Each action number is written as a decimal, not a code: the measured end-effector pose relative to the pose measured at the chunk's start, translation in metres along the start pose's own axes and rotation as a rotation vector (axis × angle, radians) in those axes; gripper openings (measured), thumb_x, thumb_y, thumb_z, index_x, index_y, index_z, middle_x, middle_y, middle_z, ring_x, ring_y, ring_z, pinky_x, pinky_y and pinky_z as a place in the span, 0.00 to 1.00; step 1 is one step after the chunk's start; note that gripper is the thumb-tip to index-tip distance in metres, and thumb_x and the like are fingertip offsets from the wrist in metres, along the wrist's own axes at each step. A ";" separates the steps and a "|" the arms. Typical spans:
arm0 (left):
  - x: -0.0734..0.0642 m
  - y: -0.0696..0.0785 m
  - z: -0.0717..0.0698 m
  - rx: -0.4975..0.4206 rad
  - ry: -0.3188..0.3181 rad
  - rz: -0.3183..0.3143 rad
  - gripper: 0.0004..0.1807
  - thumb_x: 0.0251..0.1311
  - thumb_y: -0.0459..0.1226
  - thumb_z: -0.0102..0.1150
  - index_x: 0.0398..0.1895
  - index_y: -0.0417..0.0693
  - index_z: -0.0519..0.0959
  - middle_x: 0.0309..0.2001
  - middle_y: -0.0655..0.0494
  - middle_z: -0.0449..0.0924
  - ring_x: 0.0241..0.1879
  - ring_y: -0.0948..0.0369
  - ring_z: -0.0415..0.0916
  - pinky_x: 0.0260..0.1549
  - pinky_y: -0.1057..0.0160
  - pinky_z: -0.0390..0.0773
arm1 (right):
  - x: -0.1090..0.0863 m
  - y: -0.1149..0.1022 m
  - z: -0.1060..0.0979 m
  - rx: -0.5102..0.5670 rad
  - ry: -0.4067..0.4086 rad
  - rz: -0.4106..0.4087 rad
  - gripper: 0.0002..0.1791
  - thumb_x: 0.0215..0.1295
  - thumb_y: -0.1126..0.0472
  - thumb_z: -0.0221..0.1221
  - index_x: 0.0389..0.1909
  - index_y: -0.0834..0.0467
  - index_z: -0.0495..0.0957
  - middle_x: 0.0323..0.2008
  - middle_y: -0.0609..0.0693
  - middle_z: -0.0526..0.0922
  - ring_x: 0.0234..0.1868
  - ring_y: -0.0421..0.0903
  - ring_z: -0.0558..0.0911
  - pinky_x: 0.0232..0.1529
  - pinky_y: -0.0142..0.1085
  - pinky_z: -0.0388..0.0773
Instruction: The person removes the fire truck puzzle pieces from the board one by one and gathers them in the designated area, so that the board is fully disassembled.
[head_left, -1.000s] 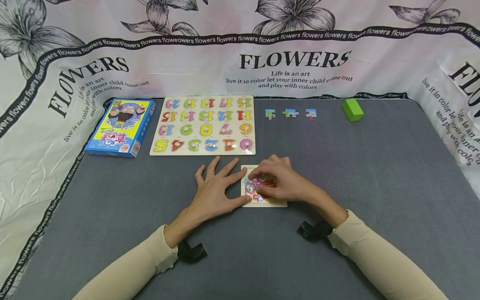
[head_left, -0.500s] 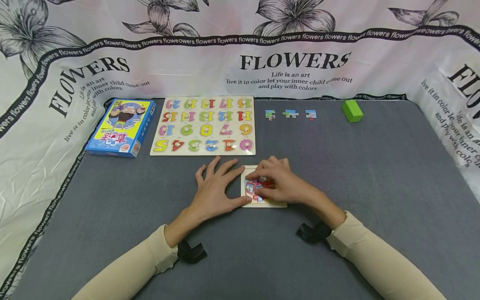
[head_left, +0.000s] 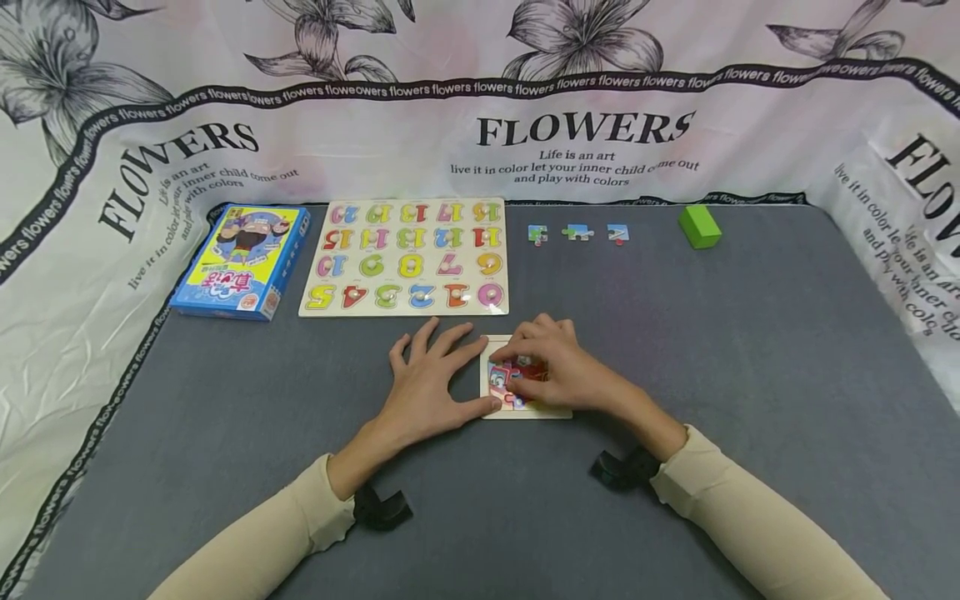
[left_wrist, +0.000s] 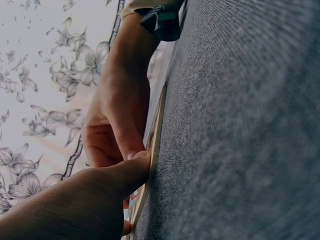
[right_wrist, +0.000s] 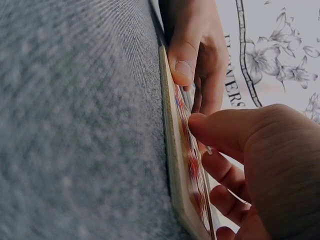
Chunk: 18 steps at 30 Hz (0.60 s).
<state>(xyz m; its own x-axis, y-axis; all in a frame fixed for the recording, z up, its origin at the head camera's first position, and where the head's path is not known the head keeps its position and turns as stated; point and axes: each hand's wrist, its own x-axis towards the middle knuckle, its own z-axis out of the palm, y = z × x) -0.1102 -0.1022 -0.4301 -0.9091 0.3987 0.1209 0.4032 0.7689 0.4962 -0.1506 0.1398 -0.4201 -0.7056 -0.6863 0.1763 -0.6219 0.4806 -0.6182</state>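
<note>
A small wooden puzzle board [head_left: 540, 414] with a red and pink picture lies before me on the grey table. My left hand [head_left: 423, 385] spreads its fingers at the board's left side, index fingertip and thumb touching its frame. Over the picture, my right hand [head_left: 564, 364] bends its thumb and index finger to a puzzle piece [head_left: 499, 380] with a cartoon eye at the left part. In the right wrist view, the right thumb [right_wrist: 200, 125] sits on the puzzle's face, and the other fingers curl at its far side. The right hand hides much of the picture.
Behind the board lies a number board [head_left: 405, 310] with colourful pegged digits. A blue and yellow box [head_left: 240, 258] is at its left. Three loose jigsaw pieces [head_left: 577, 233] line up at the back, left of a green block [head_left: 700, 227]. A flower-print curtain [head_left: 375, 150] closes off the back.
The right hand's thumb and index finger have shifted very slightly left over the puzzle. The left hand keeps its place, and the whole head view has tipped a little.
</note>
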 end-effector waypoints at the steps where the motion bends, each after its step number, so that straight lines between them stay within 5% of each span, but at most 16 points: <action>1: 0.000 0.000 0.000 -0.002 0.003 0.003 0.44 0.53 0.62 0.69 0.73 0.61 0.72 0.77 0.54 0.63 0.79 0.40 0.44 0.68 0.28 0.39 | 0.000 0.000 0.000 0.000 0.005 -0.001 0.18 0.60 0.59 0.71 0.53 0.49 0.87 0.39 0.43 0.81 0.41 0.40 0.65 0.47 0.46 0.53; 18: -0.001 0.000 0.003 0.000 0.018 0.017 0.43 0.54 0.61 0.69 0.73 0.60 0.72 0.77 0.52 0.63 0.79 0.39 0.46 0.67 0.27 0.40 | -0.002 0.007 -0.009 0.074 0.069 0.013 0.19 0.60 0.60 0.72 0.53 0.51 0.87 0.43 0.44 0.82 0.45 0.41 0.68 0.47 0.46 0.52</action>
<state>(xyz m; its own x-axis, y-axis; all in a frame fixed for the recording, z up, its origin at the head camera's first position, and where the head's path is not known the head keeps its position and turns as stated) -0.1088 -0.1011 -0.4325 -0.9037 0.4031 0.1446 0.4189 0.7620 0.4939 -0.1563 0.1490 -0.4180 -0.7369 -0.6398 0.2182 -0.5874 0.4463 -0.6752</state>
